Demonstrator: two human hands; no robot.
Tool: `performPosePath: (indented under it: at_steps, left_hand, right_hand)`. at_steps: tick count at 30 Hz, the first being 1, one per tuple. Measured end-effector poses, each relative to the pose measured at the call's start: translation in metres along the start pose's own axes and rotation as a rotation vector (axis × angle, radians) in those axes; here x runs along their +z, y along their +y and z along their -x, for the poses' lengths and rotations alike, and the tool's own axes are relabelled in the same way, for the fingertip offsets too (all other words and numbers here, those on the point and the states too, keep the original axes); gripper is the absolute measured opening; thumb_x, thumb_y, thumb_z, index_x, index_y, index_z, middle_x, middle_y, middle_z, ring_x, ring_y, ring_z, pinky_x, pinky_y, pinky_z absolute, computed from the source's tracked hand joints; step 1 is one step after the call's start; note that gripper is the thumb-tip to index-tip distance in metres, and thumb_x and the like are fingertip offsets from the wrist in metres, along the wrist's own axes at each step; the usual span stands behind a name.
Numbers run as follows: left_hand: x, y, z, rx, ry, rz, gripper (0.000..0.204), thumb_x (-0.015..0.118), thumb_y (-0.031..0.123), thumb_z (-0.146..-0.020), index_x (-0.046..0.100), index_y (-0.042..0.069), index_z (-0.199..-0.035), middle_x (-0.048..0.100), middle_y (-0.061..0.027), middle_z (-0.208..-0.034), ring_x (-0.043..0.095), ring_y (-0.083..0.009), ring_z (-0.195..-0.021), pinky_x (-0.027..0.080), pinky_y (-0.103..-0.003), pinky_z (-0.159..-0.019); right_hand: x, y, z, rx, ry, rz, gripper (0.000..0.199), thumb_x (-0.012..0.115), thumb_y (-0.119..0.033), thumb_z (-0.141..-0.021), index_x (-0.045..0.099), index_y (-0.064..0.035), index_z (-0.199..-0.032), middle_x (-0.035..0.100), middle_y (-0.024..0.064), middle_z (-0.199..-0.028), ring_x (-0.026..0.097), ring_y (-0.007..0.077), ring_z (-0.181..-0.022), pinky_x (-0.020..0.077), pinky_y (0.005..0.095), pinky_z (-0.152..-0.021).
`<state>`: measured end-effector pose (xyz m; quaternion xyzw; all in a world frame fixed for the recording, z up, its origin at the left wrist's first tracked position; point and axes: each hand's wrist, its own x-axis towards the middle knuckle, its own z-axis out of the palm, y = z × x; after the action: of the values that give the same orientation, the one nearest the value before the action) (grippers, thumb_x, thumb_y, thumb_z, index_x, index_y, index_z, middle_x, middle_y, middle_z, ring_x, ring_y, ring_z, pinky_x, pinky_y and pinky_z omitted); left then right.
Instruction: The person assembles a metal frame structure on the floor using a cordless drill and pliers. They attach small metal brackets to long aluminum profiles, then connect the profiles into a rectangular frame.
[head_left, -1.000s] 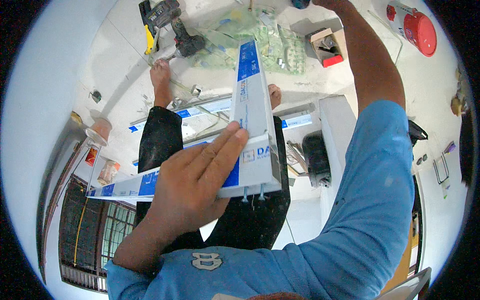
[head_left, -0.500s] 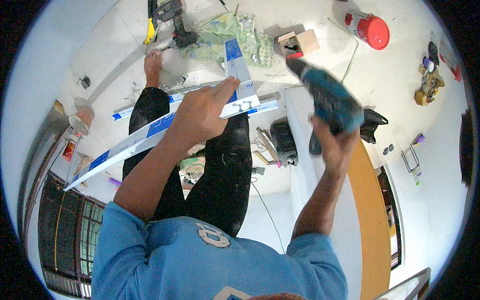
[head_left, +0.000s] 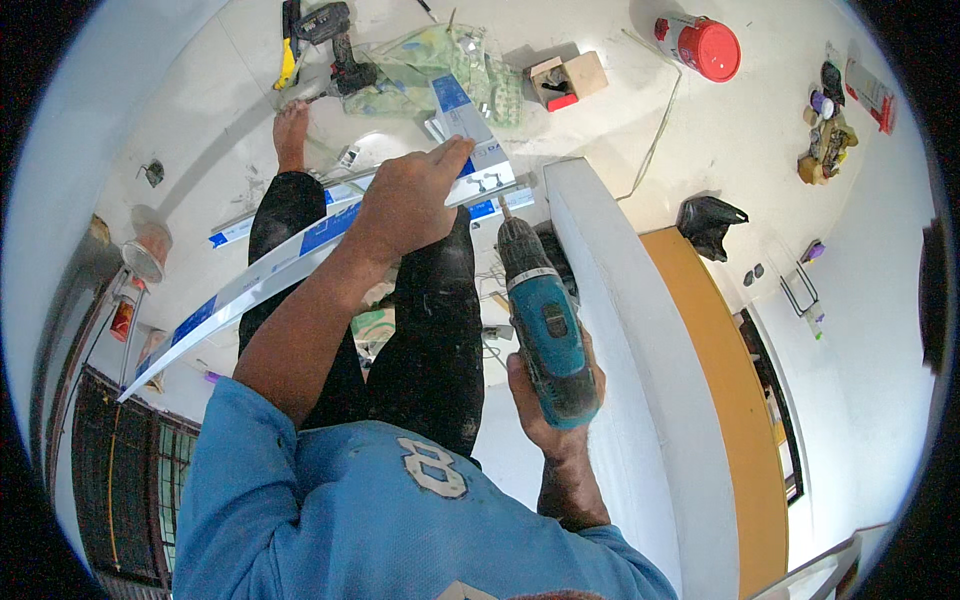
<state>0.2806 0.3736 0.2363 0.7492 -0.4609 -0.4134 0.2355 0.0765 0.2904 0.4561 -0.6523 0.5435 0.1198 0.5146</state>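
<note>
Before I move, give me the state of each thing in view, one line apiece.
White-and-blue profiles: meeting at a corner.
Left hand: gripping the profiles near that corner.
Screws: protruding from the corner.
Teal drill: held, bit toward the corner; whether running, cannot tell.
Right hand: gripping the teal drill.
Dark drill: set down, unheld.
Cardboard box: open.
Bucket: red lid on.
Green sheet: rumpled.
</note>
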Motion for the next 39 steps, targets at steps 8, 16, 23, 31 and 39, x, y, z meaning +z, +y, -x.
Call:
performPosePath:
  at_steps: [8,16,23,31,39]
  left_hand:
    - [-0.003,0.001,-0.001,0.011,-0.035,-0.031,0.076,0.077,0.006,-0.072,0.059,-0.004,-0.144,0.068,-0.0284,-0.142,0.077,-0.0426,-0.105,0.063,-0.049,-0.094]
    - [-0.005,0.002,-0.003,-0.007,-0.051,-0.020,0.077,0.079,0.007,-0.073,0.058,-0.001,-0.147,0.069,-0.0271,-0.140,0.076,-0.0433,-0.106,0.062,-0.050,-0.095]
    - [-0.001,0.001,-0.001,-0.020,-0.049,-0.002,0.076,0.079,0.010,-0.078,0.055,0.003,-0.151,0.074,-0.0242,-0.131,0.075,-0.0444,-0.105,0.060,-0.054,-0.091]
    - [-0.002,0.002,0.000,-0.041,-0.082,-0.003,0.077,0.077,0.008,-0.079,0.054,0.002,-0.153,0.068,-0.0253,-0.145,0.073,-0.0442,-0.116,0.060,-0.051,-0.100]
    - [0.002,-0.001,0.000,-0.046,-0.078,-0.003,0.077,0.077,0.007,-0.079,0.055,0.003,-0.153,0.066,-0.0253,-0.148,0.071,-0.0437,-0.123,0.059,-0.051,-0.105]
  right_hand:
    - [0.012,0.004,-0.012,0.005,0.042,-0.021,0.068,0.084,-0.011,-0.090,0.055,0.0096,-0.148,0.080,0.0164,-0.118,0.078,0.0202,-0.106,0.0605,0.0368,-0.096]
    - [0.010,0.009,-0.011,0.042,0.006,0.016,0.072,0.084,-0.009,-0.089,0.053,0.0070,-0.152,0.079,0.0169,-0.123,0.077,0.0218,-0.111,0.0606,0.0375,-0.097]
    - [0.006,-0.035,-0.028,0.111,0.020,0.073,0.057,0.077,-0.008,-0.093,0.057,0.0003,-0.145,0.078,0.0189,-0.123,0.078,0.0285,-0.114,0.0608,0.0454,-0.104]
    - [0.012,-0.034,-0.030,0.081,-0.024,0.101,0.065,0.076,-0.008,-0.094,0.049,-0.0022,-0.153,0.075,0.0219,-0.128,0.077,0.0338,-0.118,0.0622,0.0499,-0.104]
    - [0.010,-0.033,-0.034,0.125,-0.035,0.116,0.061,0.074,-0.008,-0.096,0.050,-0.0031,-0.152,0.075,0.0217,-0.128,0.077,0.0325,-0.118,0.0624,0.0506,-0.105]
